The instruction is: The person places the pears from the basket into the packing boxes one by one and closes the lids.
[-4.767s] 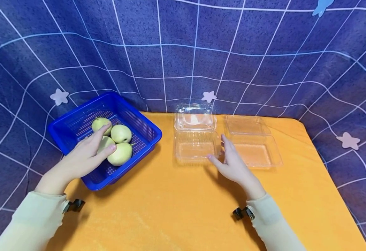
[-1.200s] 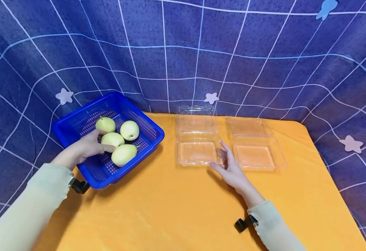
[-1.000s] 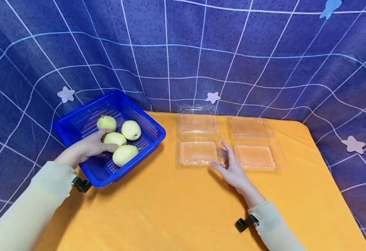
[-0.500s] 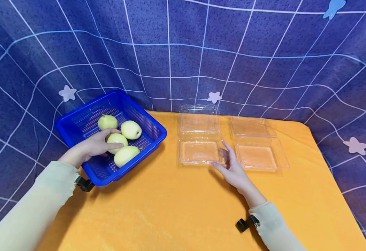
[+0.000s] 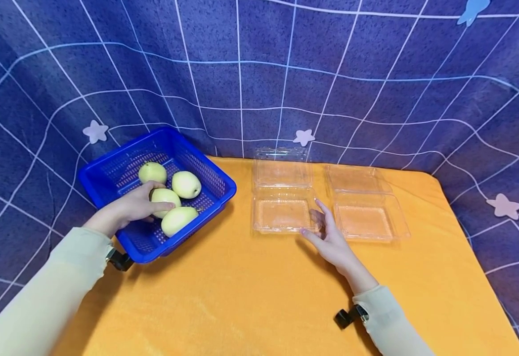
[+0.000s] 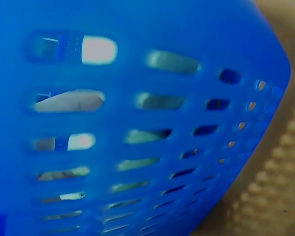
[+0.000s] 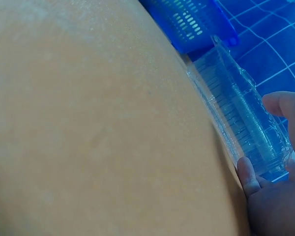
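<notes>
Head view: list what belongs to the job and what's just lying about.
In the job, apparently:
left hand, gripping one fruit
three other fruits
basket
right hand, touching left box
right box, perhaps, untouched

Just there:
orange cloth
curtain
stars

Head view bright, sharp; soft arm shadows on orange tablecloth [image 5: 241, 296]; glints on clear clamshell [image 5: 282, 187]. Left wrist: blue basket [image 6: 132, 24] blurred. Right wrist: hazy.

On the orange cloth [image 5: 241, 296] I see a bright blue basket [image 5: 212, 183] at ten o'clock, with rows of holes. Its fruit [image 5: 186, 185] is pale yellow-green. The boxes [image 5: 283, 215] near twelve and two are see-through. The curtain [image 5: 259, 84] is dark blue with white and light-blue lines and pale pink stars [image 5: 304, 137]. The sleeves [image 5: 70, 272] are pale green.
</notes>
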The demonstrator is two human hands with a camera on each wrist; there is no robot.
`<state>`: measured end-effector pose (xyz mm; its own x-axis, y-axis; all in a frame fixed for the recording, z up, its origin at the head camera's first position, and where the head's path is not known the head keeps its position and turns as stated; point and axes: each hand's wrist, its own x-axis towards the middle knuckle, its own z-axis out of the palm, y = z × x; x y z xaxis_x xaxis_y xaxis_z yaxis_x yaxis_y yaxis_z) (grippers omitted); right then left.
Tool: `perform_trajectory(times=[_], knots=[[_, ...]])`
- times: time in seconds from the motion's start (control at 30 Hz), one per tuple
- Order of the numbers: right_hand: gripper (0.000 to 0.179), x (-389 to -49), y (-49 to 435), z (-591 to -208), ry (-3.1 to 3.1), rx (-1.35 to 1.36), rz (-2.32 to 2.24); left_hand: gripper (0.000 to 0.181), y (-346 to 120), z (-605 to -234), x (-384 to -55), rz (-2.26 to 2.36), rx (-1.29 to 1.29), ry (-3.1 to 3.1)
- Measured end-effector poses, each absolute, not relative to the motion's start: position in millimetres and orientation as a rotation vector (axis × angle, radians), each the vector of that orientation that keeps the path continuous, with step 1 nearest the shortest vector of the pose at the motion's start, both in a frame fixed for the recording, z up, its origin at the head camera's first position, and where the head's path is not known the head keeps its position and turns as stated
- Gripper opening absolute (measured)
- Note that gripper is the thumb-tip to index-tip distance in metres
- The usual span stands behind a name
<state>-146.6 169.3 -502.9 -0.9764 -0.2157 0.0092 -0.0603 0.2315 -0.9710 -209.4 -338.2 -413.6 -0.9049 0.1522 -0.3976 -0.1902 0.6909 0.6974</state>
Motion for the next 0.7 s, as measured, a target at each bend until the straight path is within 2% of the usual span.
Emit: perform_trajectory(times=[0.33, 0.7], knots=[[0.087, -146, 169, -504, 2.366, -0.274, -1.845, 0.092, -342, -404, -207, 1.053, 0.006, 2.639], [0.087, -146, 170, -502, 2.366, -0.274, -1.841, 0.061, -324, -373, -194, 1.261, 0.151, 2.801]])
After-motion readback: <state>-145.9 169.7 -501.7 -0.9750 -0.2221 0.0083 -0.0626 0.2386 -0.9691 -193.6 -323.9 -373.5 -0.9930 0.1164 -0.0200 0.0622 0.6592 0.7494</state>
